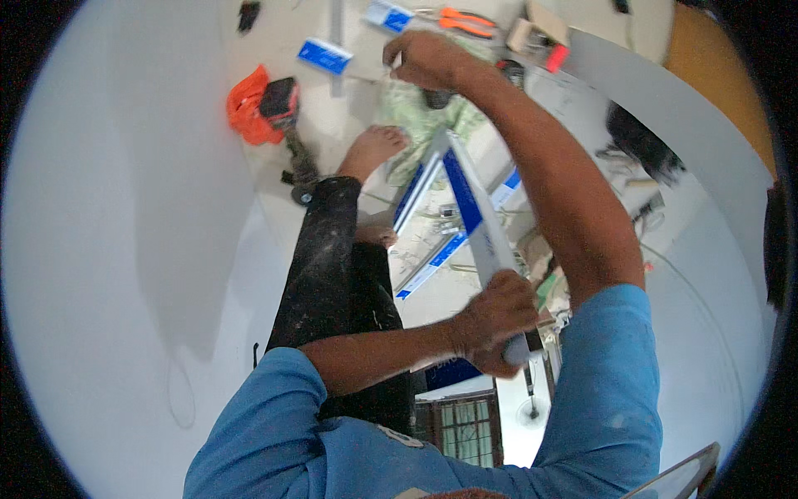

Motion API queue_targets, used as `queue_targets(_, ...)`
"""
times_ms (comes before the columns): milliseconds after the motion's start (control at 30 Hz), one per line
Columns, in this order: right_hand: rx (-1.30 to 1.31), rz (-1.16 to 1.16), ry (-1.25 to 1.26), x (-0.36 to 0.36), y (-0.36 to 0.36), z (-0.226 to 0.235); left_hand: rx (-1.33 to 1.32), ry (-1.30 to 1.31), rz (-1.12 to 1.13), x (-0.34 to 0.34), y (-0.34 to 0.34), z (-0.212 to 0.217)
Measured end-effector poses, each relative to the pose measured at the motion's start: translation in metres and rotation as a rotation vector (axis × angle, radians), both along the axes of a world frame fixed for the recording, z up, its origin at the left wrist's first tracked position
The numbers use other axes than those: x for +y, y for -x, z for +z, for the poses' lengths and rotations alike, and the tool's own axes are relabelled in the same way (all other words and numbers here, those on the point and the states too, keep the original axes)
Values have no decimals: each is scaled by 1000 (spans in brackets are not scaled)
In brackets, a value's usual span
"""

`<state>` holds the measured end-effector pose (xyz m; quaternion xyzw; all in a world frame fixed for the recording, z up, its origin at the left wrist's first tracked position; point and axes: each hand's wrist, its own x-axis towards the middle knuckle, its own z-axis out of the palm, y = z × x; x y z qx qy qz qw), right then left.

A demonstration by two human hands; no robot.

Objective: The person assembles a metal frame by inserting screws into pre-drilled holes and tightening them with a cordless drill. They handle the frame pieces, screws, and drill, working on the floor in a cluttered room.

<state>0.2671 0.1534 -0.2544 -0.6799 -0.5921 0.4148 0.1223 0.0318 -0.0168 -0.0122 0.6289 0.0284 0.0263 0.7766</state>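
My left hand (499, 320) is closed around the near end of a long white metal profile (485, 226) covered partly in blue film. This profile slants away from me, and its far end meets a second blue-and-silver profile (418, 190) in a V; whether the two are joined I cannot tell. Farther off, my right hand (426, 62) is raised above the floor with curled fingers. A small pale bit shows at its fingertips, too small to name. Beneath that hand lies a crumpled light green cloth (401, 101). Another blue-marked strip (432, 266) rests beside the held profile.
At the left a cordless power tool (291, 137) lies by an orange bag (248, 108). Short blue-and-white pieces (325, 56), orange-handled pliers (467, 22) and an open cardboard box (536, 35) sit at the far side. My bare foot (374, 151) is near the cloth. A black bag (640, 137) lies right.
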Motion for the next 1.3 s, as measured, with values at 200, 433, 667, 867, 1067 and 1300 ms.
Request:
queue_targets(200, 181, -789, 431, -102, -94, 330, -31, -55, 98, -1, -7, 0)
queue_targets(433, -87, -1128, 73, -257, 76, 442, -76, -157, 52, 18, -14, -2)
queue_targets(667, -321, -1094, 76, -268, 166, 447, -104, -179, 70, 14, -12, -7)
queue_targets(867, -355, -1101, -4, -278, 175, 440, -117, -164, 70, 12, -8, -16)
queue_targets(1067, -412, -1094, 21, -278, 174, 442, -135, -168, 90, 9, -7, -18)
queue_targets(1300, -384, -1053, 20, -273, 172, 444, -123, -171, 72, 13, -9, -13)
